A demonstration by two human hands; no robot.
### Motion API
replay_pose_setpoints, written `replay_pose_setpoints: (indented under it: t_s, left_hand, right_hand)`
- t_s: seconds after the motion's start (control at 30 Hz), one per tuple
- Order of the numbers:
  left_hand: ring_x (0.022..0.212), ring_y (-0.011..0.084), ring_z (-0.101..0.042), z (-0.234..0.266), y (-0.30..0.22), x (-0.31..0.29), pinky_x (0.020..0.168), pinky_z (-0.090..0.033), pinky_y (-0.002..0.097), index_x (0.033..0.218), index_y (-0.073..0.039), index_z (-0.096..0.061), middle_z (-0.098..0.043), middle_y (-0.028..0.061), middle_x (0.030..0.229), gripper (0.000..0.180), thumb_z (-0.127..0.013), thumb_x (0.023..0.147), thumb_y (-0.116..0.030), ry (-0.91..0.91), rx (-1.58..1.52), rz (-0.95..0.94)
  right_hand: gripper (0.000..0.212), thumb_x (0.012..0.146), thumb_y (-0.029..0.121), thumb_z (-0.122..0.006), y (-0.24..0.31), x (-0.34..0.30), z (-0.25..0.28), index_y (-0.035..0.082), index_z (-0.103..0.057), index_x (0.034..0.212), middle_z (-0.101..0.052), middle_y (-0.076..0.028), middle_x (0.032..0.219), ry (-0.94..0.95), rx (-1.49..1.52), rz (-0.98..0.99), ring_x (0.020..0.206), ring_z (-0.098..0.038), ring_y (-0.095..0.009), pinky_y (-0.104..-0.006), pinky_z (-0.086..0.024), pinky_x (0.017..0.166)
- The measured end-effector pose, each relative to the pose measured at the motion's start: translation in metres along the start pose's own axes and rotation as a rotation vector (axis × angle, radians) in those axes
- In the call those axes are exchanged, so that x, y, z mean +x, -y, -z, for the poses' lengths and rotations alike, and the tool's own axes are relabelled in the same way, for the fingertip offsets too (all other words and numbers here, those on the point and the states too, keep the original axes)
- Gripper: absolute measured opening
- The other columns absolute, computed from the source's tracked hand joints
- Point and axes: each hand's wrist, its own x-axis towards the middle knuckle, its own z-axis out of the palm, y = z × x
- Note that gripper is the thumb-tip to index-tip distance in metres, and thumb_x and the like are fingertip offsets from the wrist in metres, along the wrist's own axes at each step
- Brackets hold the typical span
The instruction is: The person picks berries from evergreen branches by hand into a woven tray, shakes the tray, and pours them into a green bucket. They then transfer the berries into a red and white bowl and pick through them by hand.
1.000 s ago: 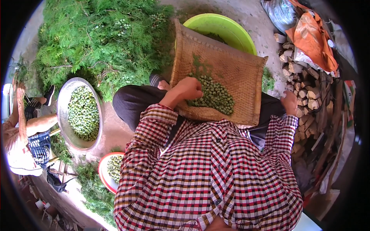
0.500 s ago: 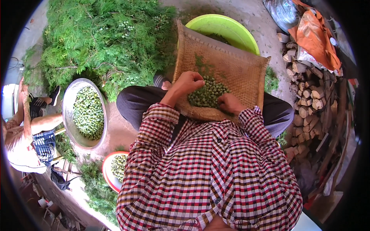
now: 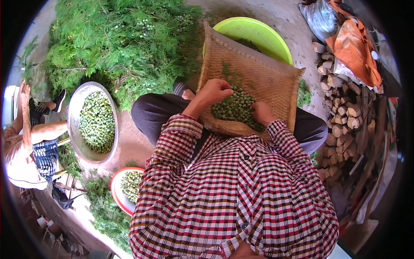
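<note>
A woven winnowing basket (image 3: 258, 64) lies tilted across my lap, its low end toward my body. In that end sits a heap of small round green seed cones (image 3: 235, 105), with green sprig bits scattered above it. My left hand (image 3: 214, 93) is over the heap's left edge, thumb and fingers drawn together in a pinch; what they hold, if anything, is too small to make out. At the right side of the heap, my right hand (image 3: 262, 114) has its fingers curled against the cones, and their tips are partly hidden.
Cut evergreen branches (image 3: 125, 52) are piled at the far left. A metal basin (image 3: 71, 125) and a red-rimmed bowl (image 3: 115, 196) hold green cones. Beyond the basket stands a lime-green tub (image 3: 276, 39). Firewood (image 3: 345, 108) is stacked right; another person (image 3: 30, 151) sits left.
My right hand has shifted slightly up along the heap, uncovering more cones near the basket's low edge. My left hand remains pinched in nearly the same place. The whole view has shifted a little.
</note>
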Motion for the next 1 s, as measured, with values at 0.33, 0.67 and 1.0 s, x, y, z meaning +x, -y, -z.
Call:
replay_pose_setpoints:
  t_s: [0.33,0.67,1.0]
  left_hand:
    - [0.067,0.0112,-0.054,0.000,0.000,0.001,0.059,-0.043,0.0258,0.088,0.003,-0.061,-0.060,0.0057,0.074,0.023,-0.059,0.078,-0.018,-0.027,-0.032,0.007]
    - [0.065,0.0094,-0.054,0.000,0.003,0.002,0.058,-0.043,0.0245,0.087,0.003,-0.061,-0.060,0.0040,0.072,0.022,-0.059,0.078,-0.017,-0.080,-0.081,0.007]
    - [0.063,0.0087,-0.052,0.001,-0.002,-0.001,0.055,-0.042,0.0233,0.086,0.003,-0.061,-0.059,0.0032,0.070,0.023,-0.058,0.078,-0.018,-0.093,-0.168,-0.017]
  right_hand:
    - [0.016,0.066,0.015,-0.059,0.045,-0.004,0.007,0.002,-0.057,0.075,-0.054,-0.017,0.066,-0.019,0.317,0.235,0.064,-0.053,-0.033,-0.0427,-0.041,0.057]
    - [0.011,0.067,0.010,-0.056,0.056,0.022,0.025,0.003,-0.056,0.076,-0.054,-0.017,0.065,-0.152,0.331,0.327,0.067,-0.054,-0.035,-0.0437,-0.044,0.060]
    - [0.019,0.064,0.010,-0.060,0.057,0.033,0.023,0.003,-0.059,0.082,-0.058,-0.016,0.072,0.010,0.425,0.278,0.070,-0.056,-0.033,-0.0405,-0.045,0.064]
